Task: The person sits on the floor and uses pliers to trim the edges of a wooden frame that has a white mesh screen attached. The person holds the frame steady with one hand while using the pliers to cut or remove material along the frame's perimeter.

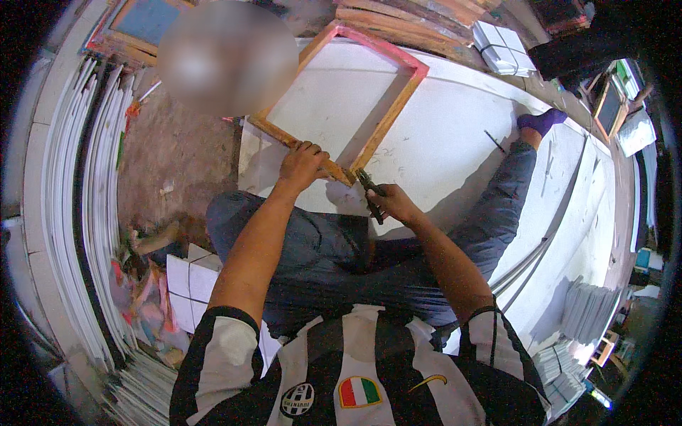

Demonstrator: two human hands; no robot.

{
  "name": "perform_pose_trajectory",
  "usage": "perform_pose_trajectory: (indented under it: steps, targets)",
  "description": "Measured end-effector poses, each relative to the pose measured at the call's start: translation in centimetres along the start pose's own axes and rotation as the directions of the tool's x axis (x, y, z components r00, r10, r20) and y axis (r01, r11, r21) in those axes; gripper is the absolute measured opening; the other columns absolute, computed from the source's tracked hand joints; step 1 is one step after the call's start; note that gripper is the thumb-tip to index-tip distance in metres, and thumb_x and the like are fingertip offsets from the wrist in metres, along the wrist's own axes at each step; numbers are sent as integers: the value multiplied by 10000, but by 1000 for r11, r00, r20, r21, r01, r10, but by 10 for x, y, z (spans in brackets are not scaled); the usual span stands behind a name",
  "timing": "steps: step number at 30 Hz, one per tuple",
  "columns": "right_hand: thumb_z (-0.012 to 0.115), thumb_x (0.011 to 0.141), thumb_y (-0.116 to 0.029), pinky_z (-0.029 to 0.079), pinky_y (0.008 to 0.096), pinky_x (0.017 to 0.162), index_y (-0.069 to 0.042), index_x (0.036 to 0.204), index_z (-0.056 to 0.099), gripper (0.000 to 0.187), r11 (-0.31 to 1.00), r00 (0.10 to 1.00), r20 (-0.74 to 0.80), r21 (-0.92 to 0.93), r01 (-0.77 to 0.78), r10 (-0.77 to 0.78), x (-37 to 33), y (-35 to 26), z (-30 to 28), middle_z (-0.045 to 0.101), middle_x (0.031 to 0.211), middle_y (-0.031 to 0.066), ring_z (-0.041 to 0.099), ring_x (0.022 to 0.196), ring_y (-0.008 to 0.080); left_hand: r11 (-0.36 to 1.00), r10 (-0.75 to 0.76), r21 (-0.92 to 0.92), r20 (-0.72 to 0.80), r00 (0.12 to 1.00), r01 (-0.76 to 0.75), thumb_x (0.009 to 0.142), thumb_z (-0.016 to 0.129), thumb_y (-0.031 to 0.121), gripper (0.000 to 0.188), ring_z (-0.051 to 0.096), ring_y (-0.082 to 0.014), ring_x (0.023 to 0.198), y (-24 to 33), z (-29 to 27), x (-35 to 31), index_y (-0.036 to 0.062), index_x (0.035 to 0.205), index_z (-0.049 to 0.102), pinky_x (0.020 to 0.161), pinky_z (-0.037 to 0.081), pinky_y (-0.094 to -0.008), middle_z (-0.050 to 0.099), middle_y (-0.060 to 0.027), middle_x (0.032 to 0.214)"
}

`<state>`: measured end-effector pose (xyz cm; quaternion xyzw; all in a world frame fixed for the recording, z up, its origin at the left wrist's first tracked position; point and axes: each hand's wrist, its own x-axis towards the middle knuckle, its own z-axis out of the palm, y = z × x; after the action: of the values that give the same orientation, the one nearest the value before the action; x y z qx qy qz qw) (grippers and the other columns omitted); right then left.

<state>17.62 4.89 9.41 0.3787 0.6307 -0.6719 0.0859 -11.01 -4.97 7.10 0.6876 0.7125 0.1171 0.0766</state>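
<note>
A rectangular wooden frame (389,117), pinkish red along its far side, stands tilted on a white sheet in front of me. My left hand (304,165) is closed around the near rail, left of the near corner. In my right hand (398,204) is a pair of dark pliers (370,192), fingers wrapped round the handles. The jaws of the pliers are at the frame's near right corner; whether they grip anything there is too small to tell.
I sit with my legs on a large white sheet (455,135). Stacks of white sheets (67,206) stand at the left. A tied white bundle (503,48) and wooden planks (405,28) lie at the far side. A thin dark rod (495,141) lies near my foot.
</note>
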Motion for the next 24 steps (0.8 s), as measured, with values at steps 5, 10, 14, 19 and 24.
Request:
perform_pose_trajectory:
  steps: [5, 10, 14, 19, 24]
  targets:
    - [565, 1014, -414, 598, 348, 605, 35, 1125, 618, 466, 937, 999, 44, 350, -13, -3, -9, 0, 3, 702, 939, 122, 686, 722, 214, 988, -64, 146, 102, 993, 48, 738, 803, 438, 430, 593, -274, 1105, 35, -8, 2, 134, 1032, 724, 991, 434, -485, 673, -83, 1087]
    - [573, 1004, -437, 605, 373, 617, 34, 1156, 624, 497, 946, 996, 36, 310, -92, 85, -21, -15, 5, 709, 968, 142, 700, 764, 230, 976, -156, 161, 57, 986, 145, 749, 775, 516, 460, 601, -281, 1082, 54, -9, 2, 135, 1004, 743, 981, 422, -490, 678, -83, 1049]
    - [582, 995, -438, 606, 367, 588, 50, 1134, 634, 510, 986, 989, 54, 81, -143, 139, -19, -11, -8, 709, 964, 148, 701, 766, 232, 965, -241, 114, 19, 970, 237, 766, 753, 550, 480, 611, -291, 1059, 56, -14, 5, 135, 1005, 749, 1000, 404, -498, 683, -99, 1023]
    - [582, 991, -431, 615, 357, 560, 67, 1087, 646, 511, 986, 987, 73, -96, -136, 143, -8, -25, -22, 711, 949, 146, 697, 735, 234, 976, -218, 12, 42, 975, 218, 790, 744, 530, 466, 600, -309, 1128, 56, -27, 4, 130, 1028, 749, 1100, 344, -530, 696, -121, 1053]
    - [590, 985, -443, 615, 362, 561, 52, 1059, 656, 505, 989, 988, 45, 14, -150, 150, -5, -28, -25, 711, 932, 141, 692, 730, 230, 991, -131, -40, -214, 968, 126, 862, 702, 398, 299, 575, -290, 1180, 47, -7, -2, 169, 1048, 747, 1141, 301, -554, 690, -82, 1109]
